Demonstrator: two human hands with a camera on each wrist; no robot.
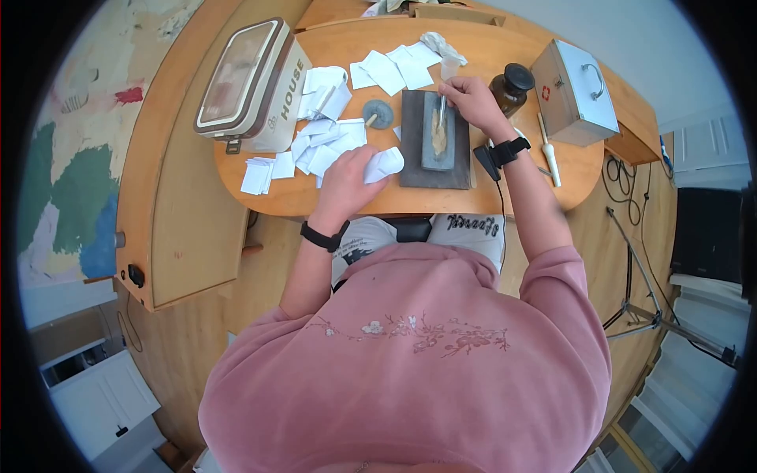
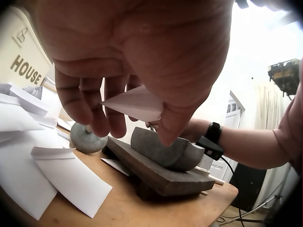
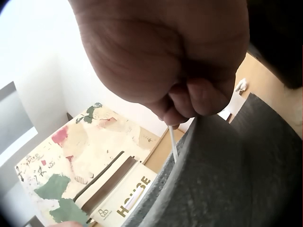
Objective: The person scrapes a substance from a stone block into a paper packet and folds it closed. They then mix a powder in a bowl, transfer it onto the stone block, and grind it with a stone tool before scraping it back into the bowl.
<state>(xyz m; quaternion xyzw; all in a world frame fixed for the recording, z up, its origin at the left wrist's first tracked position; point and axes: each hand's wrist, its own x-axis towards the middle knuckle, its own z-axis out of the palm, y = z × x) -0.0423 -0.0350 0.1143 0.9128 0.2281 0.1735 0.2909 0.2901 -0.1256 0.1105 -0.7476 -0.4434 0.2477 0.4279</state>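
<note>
My left hand (image 1: 347,185) holds a small white paper envelope (image 1: 385,165) between thumb and fingers, just left of a grey stone grinding trough (image 1: 428,158). Brown powder (image 1: 439,143) lies along the hollow of the trough, which stands on a dark slab (image 1: 413,175). Over the trough's far end, my right hand (image 1: 477,104) pinches a thin pale rod-like handle (image 3: 173,144). Its lower end dips into the hollow, hidden behind the stone wall in the right wrist view. A round stone grinding wheel (image 1: 382,112) with a wooden handle lies left of the slab.
Loose white envelopes (image 1: 347,134) pile up at left, beside a cream box marked HOUSE (image 1: 276,118). More white papers (image 1: 384,72) lie at the back. A brown jar (image 1: 511,91), a white case (image 1: 579,94) and a white stick-like tool (image 1: 550,158) stand or lie at right.
</note>
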